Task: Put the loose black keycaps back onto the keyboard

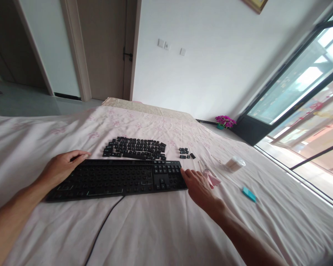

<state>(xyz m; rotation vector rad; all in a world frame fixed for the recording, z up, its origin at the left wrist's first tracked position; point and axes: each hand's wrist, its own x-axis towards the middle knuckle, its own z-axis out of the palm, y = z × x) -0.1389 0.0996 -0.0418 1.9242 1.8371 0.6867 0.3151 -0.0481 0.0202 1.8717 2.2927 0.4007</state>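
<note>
A black keyboard (138, 179) lies on the bedsheet, most of its main key area stripped to bare sockets. Some keycaps are still on its right-hand part. At the keyboard's left end, my left hand (62, 166) grips the far corner, thumb and fingers close together. My right hand (195, 183) closes on the right end, its fingertips at the edge. Beyond the far edge, removed black keycaps (135, 147) are laid out in rows. A smaller group of keycaps (184, 151) sits to their right. Beside my right hand is a crumpled pink cloth (211, 178).
A clear tub of cotton swabs (234, 164) and a teal piece (249, 194) lie to the right. The keyboard's cable (104, 225) runs toward me across the pale flowered sheet (161, 232). Purple flowers (224, 122) stand on the floor near the glass door.
</note>
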